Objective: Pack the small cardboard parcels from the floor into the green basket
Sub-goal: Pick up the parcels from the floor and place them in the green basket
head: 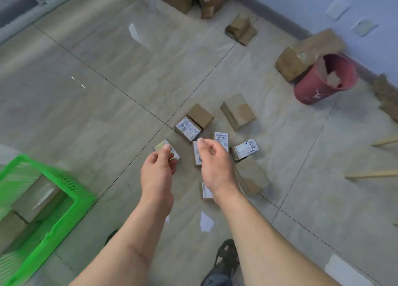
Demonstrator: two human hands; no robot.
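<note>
Cardboard parcels lie scattered on the tiled floor (pixel 107 105) ahead of us, most with white printed labels facing up. Our left hand (pixel 156 171) pinches one small labelled parcel (pixel 167 149) between thumb and fingers; it sits at the fingertips, apart from the cluster to its right, and we cannot tell whether it is clear of the floor. Our right hand (pixel 215 163) hangs over the cluster with fingers loosely curled, thumb and forefinger close together, holding nothing; a second parcel (pixel 197 155) shows just beneath its fingers, and a third parcel (pixel 221 140) pokes out beyond the knuckles. Farther out, a labelled box (pixel 187 128) leans against a plain box (pixel 200 115), with another plain one (pixel 238 111) beside them. A basket (pixel 64 217) of green plastic stands well to the left of both hands, near our left forearm, with blurred brown boxes already inside. A red bin (pixel 318 85) stands by the wall at far right. Our dark sandal (pixel 224 264) shows at the bottom edge.
</note>
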